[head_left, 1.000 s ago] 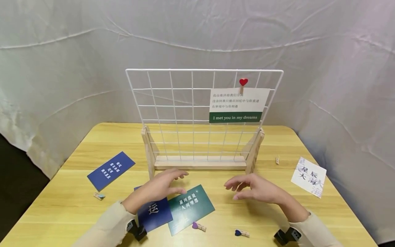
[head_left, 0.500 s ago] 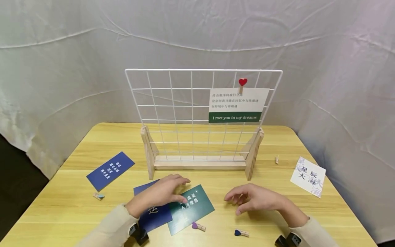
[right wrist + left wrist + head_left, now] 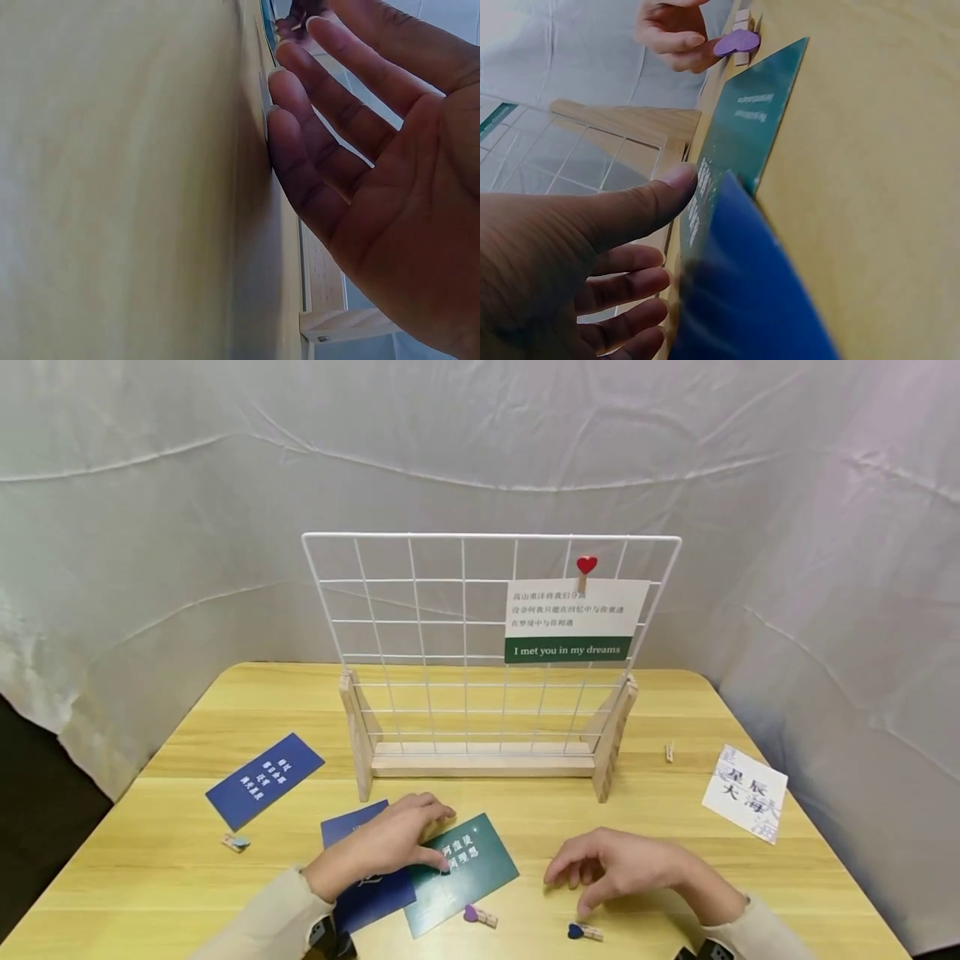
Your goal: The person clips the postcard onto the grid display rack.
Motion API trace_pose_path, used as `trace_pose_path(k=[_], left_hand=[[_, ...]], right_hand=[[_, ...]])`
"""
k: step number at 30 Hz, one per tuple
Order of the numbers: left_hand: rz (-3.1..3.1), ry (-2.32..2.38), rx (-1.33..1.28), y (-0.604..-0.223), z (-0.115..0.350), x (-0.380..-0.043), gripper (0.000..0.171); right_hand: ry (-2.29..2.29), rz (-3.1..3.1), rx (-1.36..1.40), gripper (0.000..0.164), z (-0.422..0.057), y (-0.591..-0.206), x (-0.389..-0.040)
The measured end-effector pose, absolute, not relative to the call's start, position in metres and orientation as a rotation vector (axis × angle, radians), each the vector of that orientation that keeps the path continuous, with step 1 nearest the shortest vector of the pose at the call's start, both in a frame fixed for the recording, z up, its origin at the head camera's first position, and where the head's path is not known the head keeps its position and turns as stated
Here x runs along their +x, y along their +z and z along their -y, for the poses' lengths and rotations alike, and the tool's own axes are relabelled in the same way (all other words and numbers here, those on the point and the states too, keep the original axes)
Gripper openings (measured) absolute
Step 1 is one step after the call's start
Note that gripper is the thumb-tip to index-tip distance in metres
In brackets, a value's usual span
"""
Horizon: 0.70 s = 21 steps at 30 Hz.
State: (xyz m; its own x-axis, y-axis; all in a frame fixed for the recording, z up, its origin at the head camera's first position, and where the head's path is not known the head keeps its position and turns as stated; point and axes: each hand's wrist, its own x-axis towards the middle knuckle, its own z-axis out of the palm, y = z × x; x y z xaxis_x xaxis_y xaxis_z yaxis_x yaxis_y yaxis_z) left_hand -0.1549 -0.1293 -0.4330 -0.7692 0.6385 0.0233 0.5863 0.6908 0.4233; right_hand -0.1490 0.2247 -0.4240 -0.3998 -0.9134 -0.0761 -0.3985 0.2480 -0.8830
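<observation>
My left hand [image 3: 397, 842] hovers over a blue card [image 3: 375, 903] and the green card [image 3: 483, 878] it overlaps. Thumb and fingers are spread, with nothing between them in the left wrist view, where the thumb tip appears close above the green card [image 3: 761, 105]. My right hand [image 3: 626, 864], fingers loosely bent and holding nothing, is low over the table. Its thumb tip is just above a clothespin with a dark blue heart [image 3: 585, 932]; contact cannot be made out. A purple-heart clothespin [image 3: 480, 916] lies beside the green card's lower edge.
Behind the hands stands a white wire grid [image 3: 491, 536] on a wooden base [image 3: 483, 767]. A red-heart clothespin [image 3: 587, 565] holds a white-and-green card [image 3: 570, 620] there. Another blue card [image 3: 266, 781] and clothespin [image 3: 236, 842] lie left; a small clothespin [image 3: 670, 752] and white card [image 3: 745, 793] lie right.
My right hand has lowered toward the dark-blue-heart clothespin, its thumb turning downward. My left hand has shifted slightly down over the cards. The cards and clothespins stay in place.
</observation>
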Motion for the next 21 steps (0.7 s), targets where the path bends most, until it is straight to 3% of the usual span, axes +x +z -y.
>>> trace_pose_path(k=[21], left_hand=[[-2.743,0.628,1.026,-0.4339,0.1277,-0.1513,0.059]], right_hand=[[-0.937,-1.983,-1.332,0.027,-0.2178,-0.4283,-0.1436]])
